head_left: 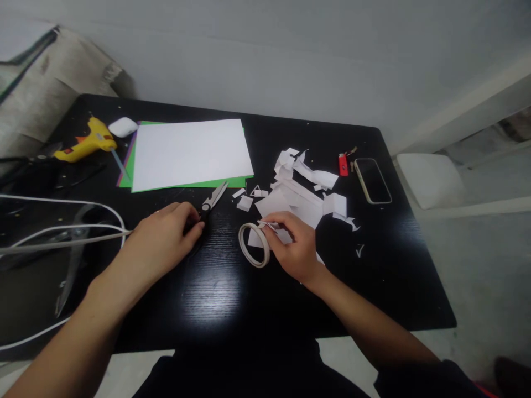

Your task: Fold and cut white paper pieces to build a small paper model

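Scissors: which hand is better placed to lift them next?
Probably the left hand: it rests at the handle end of the scissors, while the right hand is farther away, holding the tape roll.

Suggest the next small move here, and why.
Probably lift the dark-handled scissors with silver metal blades using the left hand: its fingers are at their near end, while the right hand is occupied, holding the thin, off-white, ring-shaped tape roll.

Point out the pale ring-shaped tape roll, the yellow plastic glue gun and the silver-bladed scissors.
Tape roll [266, 254]: head view, on the ring's band.
Glue gun [92, 143]: head view, on its yellow body.
Scissors [213, 199]: head view, on the blades.
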`<state>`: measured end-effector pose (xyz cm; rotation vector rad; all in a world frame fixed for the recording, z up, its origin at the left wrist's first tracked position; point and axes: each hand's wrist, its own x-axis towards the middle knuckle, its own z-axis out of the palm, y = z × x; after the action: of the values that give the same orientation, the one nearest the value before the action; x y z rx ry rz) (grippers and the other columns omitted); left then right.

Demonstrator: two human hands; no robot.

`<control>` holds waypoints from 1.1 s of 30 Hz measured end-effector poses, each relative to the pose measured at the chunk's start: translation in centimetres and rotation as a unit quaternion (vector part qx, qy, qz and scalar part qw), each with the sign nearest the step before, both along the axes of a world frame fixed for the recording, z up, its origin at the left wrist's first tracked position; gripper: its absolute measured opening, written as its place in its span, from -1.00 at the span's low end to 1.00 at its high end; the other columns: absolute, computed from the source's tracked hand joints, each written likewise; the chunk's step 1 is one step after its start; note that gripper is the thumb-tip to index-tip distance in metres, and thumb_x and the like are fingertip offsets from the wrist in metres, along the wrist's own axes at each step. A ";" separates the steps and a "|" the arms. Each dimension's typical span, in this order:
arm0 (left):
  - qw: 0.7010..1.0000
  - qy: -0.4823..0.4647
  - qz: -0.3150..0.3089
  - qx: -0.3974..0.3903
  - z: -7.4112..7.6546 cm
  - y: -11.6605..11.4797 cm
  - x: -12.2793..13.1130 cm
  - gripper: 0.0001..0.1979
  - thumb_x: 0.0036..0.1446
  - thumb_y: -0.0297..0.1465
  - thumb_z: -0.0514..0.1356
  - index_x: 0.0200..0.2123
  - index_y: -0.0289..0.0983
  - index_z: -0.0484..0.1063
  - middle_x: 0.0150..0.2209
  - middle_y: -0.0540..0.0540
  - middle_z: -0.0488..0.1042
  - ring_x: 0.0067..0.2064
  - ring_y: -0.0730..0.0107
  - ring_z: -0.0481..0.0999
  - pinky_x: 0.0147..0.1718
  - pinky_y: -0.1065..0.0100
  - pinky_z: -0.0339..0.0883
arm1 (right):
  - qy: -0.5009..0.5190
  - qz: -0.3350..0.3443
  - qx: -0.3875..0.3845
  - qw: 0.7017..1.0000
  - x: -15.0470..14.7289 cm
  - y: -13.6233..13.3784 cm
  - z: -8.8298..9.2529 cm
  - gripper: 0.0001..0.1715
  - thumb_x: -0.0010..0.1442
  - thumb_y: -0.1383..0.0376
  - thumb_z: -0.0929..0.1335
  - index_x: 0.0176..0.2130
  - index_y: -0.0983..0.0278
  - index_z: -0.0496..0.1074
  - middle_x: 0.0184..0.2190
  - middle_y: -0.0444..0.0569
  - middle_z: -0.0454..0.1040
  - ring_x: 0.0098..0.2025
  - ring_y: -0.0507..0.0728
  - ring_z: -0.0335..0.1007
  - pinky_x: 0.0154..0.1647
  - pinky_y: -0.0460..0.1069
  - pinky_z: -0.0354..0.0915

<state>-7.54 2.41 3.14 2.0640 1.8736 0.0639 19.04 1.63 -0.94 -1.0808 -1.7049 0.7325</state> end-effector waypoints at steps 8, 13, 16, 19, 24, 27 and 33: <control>0.996 0.075 -0.007 -0.056 -1.3 -1.4 -2.0 -0.60 0.29 -0.05 0.09 -0.07 -0.26 0.38 -0.04 -0.37 0.53 -0.12 -0.21 0.60 -0.21 0.00 0.39 | 0.002 -0.009 0.040 0.999 0.0 -0.1 0.5 -0.87 0.30 0.43 0.41 -0.18 0.21 0.54 -0.30 -0.05 0.60 -0.27 0.12 0.54 -0.24 0.04 0.46; 0.992 0.107 0.006 -0.060 -1.0 -1.4 -1.3 -0.61 0.29 -0.07 0.07 -0.10 -0.27 0.40 -0.08 -0.37 0.56 -0.12 -0.24 0.62 -0.22 0.02 0.38 | 0.004 -0.015 0.056 0.998 -0.1 -0.3 1.0 -0.84 0.25 0.44 0.42 -0.19 0.20 0.46 -0.21 0.00 0.63 -0.19 0.16 0.59 -0.16 0.07 0.48; 0.992 0.105 0.025 -0.064 -0.6 -1.4 -1.4 -0.59 0.26 -0.04 0.06 -0.12 -0.25 0.42 -0.10 -0.36 0.59 -0.13 -0.26 0.63 -0.21 0.01 0.38 | 0.003 -0.005 0.034 0.999 0.0 -0.6 1.0 -0.81 0.24 0.45 0.42 -0.20 0.18 0.40 -0.12 0.01 0.64 -0.14 0.16 0.61 -0.11 0.08 0.49; 0.994 -0.004 0.050 -0.096 -0.1 -2.0 -2.0 -0.56 0.22 0.02 0.10 -0.10 -0.22 0.40 -0.17 -0.29 0.61 -0.19 -0.17 0.63 -0.19 0.03 0.39 | 0.030 0.002 -0.016 0.999 0.0 -0.7 1.2 -0.80 0.23 0.43 0.42 -0.25 0.17 0.35 -0.13 -0.01 0.59 -0.12 0.16 0.57 -0.10 0.07 0.49; 0.934 -0.312 0.062 -0.163 0.5 -4.2 -1.8 -0.64 0.23 -0.01 0.19 -0.16 -0.18 0.35 -0.28 -0.08 0.51 -0.27 0.19 0.51 -0.30 0.25 0.37 | 0.135 0.021 -0.197 0.971 0.1 -0.2 2.2 -0.71 0.18 0.32 0.50 -0.39 0.20 0.30 -0.31 -0.12 0.41 -0.28 0.08 0.41 -0.21 0.01 0.42; 0.873 -0.445 0.065 -0.189 0.1 -6.0 -0.8 -0.66 0.30 -0.04 0.23 -0.21 -0.20 0.35 -0.32 -0.02 0.42 -0.28 0.32 0.42 -0.32 0.35 0.30 | 0.196 0.053 -0.292 0.935 0.4 0.2 2.7 -0.63 0.05 0.32 0.59 -0.44 0.22 0.34 -0.32 -0.14 0.40 -0.29 0.07 0.39 -0.23 0.01 0.40; 0.744 -0.611 0.014 -0.269 -2.2 -10.6 0.4 -0.42 0.25 0.13 0.22 0.06 -0.22 0.39 -0.22 -0.10 0.45 -0.20 0.25 0.39 -0.20 0.26 0.29 | 0.294 0.096 -0.347 0.885 1.0 0.6 2.5 -0.71 -0.08 0.20 0.67 -0.34 0.17 0.65 -0.16 -0.07 0.51 -0.08 0.14 0.44 -0.03 0.05 0.41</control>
<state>-7.11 -8.18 0.94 1.0391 0.8831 0.6304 20.06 2.20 1.58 -0.9955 -1.0314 1.6945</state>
